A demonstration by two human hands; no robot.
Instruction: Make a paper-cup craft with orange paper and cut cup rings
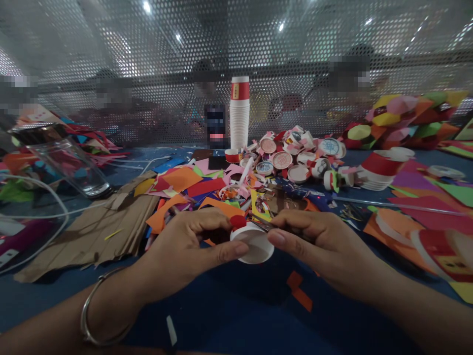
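Left hand (185,249) pinches a red-banded white paper cup (254,245). Right hand (320,246) is closed on a thin metal tool (266,226) touching its rim. The cup stack (239,118) has an unreadable label.

Between our fingers (221,251), a smooth, matt white paper cup (254,245); beyond them, matt coloured paper scraps (199,187) and rough brown cardboard (99,231).

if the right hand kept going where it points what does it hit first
The cup, held by the left hand. The right hand, pinching a thin tool, points left at it, and its thumb seems to touch it.
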